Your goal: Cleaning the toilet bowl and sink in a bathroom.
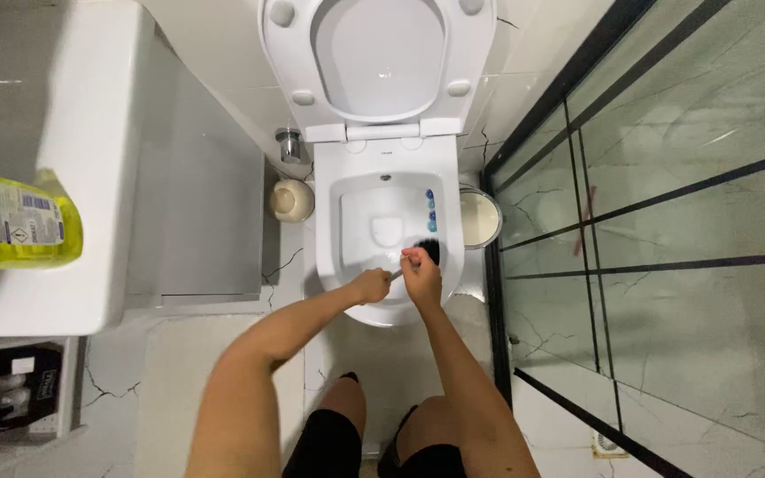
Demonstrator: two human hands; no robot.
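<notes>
Left hand: the left hand is closed around the lower end of the brush handle, at the front rim of the toilet.
Right hand: the right hand is closed on the same handle, higher, just behind the bristles.
Brush: the toilet brush has a dark head; it is inside the toilet bowl, against the right inner wall.
Seat: the toilet lid and seat stand lifted up.
Rim block: a blue freshener hangs on the right edge of the bowl.
Around: a small white bin is right of the toilet, a round holder left of it, and a yellow-green bottle lies on the sink edge.
</notes>
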